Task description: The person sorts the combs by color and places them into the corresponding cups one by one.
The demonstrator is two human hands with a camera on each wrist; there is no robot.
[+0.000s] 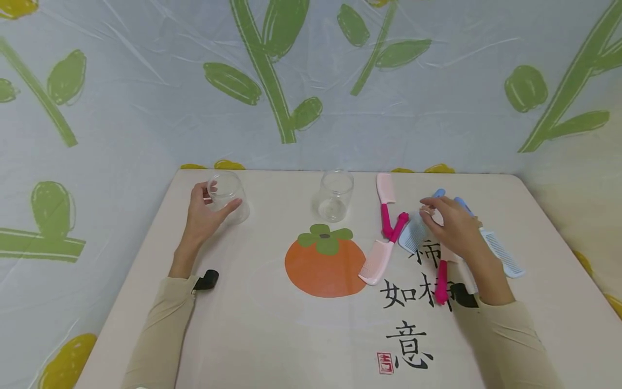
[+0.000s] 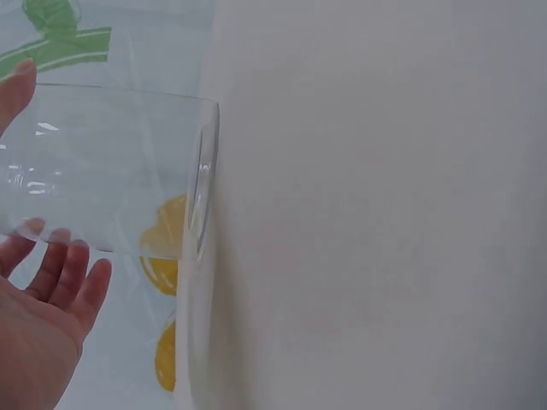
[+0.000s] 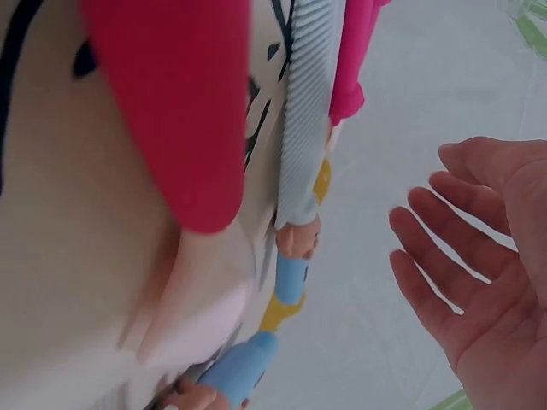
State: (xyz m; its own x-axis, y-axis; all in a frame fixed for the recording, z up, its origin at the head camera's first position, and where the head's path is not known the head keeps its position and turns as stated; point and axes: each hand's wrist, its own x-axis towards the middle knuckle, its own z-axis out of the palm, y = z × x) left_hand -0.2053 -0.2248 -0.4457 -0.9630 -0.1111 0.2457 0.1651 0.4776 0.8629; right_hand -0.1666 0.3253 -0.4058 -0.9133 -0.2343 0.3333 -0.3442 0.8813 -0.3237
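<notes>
My left hand is at a clear cup near the table's back left, thumb on one side and fingers curled on the other. In the left wrist view the fingertips meet the clear wall of the cup. Over the combs at the right hovers my right hand, fingers loosely bent and nothing between them in the right wrist view. Beneath and beside it lie a blue comb, another blue comb and a pink comb with a magenta handle, partly covered by that hand.
A second clear cup stands at the back middle. Two more pink combs with magenta handles, a rear comb and a nearer comb, lie left of the right hand. The tabletop bears a printed persimmon and black characters.
</notes>
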